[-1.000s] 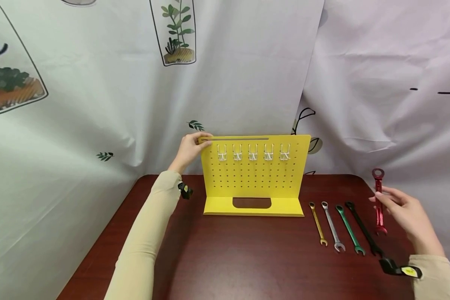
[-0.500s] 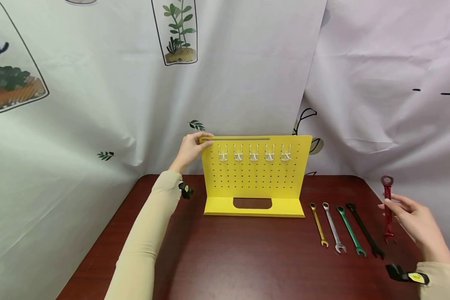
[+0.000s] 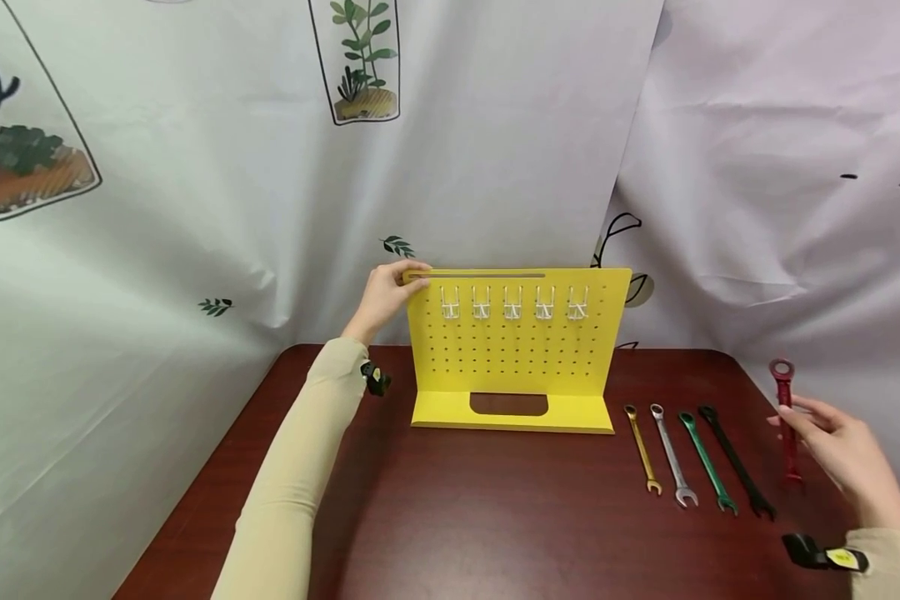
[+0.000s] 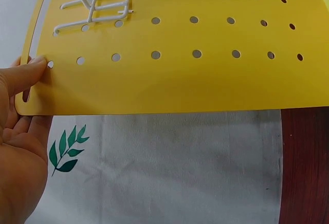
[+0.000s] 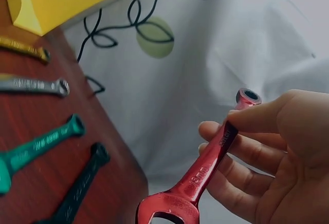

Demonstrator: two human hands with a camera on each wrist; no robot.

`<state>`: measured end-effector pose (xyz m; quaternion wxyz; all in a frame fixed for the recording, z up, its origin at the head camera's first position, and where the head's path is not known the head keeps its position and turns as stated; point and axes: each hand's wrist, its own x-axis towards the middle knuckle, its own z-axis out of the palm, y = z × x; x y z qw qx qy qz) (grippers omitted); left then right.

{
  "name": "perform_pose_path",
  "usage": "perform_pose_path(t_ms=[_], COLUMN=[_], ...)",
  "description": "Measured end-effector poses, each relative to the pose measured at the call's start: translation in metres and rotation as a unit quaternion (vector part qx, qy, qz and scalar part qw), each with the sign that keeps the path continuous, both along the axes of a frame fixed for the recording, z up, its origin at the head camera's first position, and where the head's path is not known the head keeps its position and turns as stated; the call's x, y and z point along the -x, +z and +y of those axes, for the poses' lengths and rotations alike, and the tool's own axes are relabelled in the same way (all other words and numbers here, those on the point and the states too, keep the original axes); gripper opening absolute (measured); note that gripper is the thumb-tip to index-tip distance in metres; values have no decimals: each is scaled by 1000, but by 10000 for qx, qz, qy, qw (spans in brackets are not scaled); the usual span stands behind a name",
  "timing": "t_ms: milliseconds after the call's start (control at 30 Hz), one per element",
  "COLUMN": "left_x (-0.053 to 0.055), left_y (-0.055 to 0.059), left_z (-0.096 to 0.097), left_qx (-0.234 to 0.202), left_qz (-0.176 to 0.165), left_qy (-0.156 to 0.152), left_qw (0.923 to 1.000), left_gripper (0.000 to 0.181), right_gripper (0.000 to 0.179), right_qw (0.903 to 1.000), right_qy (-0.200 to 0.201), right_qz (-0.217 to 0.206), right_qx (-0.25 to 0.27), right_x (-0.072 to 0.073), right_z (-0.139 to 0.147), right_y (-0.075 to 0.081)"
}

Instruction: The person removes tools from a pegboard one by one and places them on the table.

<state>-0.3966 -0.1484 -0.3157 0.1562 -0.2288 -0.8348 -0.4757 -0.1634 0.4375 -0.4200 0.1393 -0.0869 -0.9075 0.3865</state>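
Observation:
My left hand [image 3: 386,297] grips the upper left corner of a yellow pegboard [image 3: 510,354]. In the left wrist view the thumb [image 4: 28,75] lies on the board's front face and the other fingers go behind it. My right hand [image 3: 843,446] pinches a red combination wrench [image 3: 787,425] between thumb and fingertips, ring end up. The right wrist view shows its open end [image 5: 167,208] toward the camera, with 13mm marked on the shaft. Left of that hand lie a gold wrench [image 3: 643,450], a silver wrench [image 3: 673,456], a green wrench [image 3: 708,462] and a black wrench [image 3: 737,461].
Several white wire hooks [image 3: 512,304] sit in a row across the upper pegboard. Its base stands on the dark red table [image 3: 510,508], toward the back edge. A pale printed curtain [image 3: 510,150] hangs behind and beside the table.
The right hand has moved right and a little down with the red wrench. The left hand stays at the board's corner. The whole head view has shifted slightly.

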Motion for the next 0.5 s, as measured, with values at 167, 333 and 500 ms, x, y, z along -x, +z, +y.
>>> perform_pose_path(t_ms=[167,333,500], left_x=[0,0,1], left_y=[1,0,-1], left_z=[0,0,0], left_qx=[4,1,-20], left_qz=[-31,-6,21], left_qy=[46,7,-13], left_qw=[10000,10000,10000], left_gripper=[23,23,22], right_gripper=[69,68,66], right_qw=[9986,9977,9975], right_qy=[-231,-248,-158], right_qz=[-348,-548,-595], right_qx=[-325,-321,-335], right_x=[3,6,8], right_z=[12,24,31], right_y=[-6,-17,-24])
